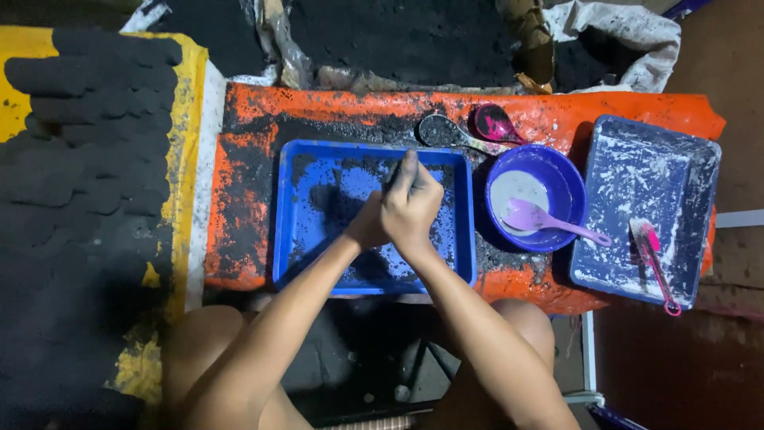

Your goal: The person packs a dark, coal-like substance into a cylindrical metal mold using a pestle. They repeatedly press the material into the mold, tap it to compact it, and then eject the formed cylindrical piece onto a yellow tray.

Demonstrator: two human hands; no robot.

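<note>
both hands meet over the blue tray (294, 239) in the middle of the orange table (247, 127). right hand (410, 203) is on top, fingers pressed together around a dark lump (407, 166) poking out the far end; left hand (368, 227) is tucked under, can't tell its grip. i'd keep the squeeze even and stay over the tray so crumbs land there. forearms come in from the near edge, wrists close together.
</note>
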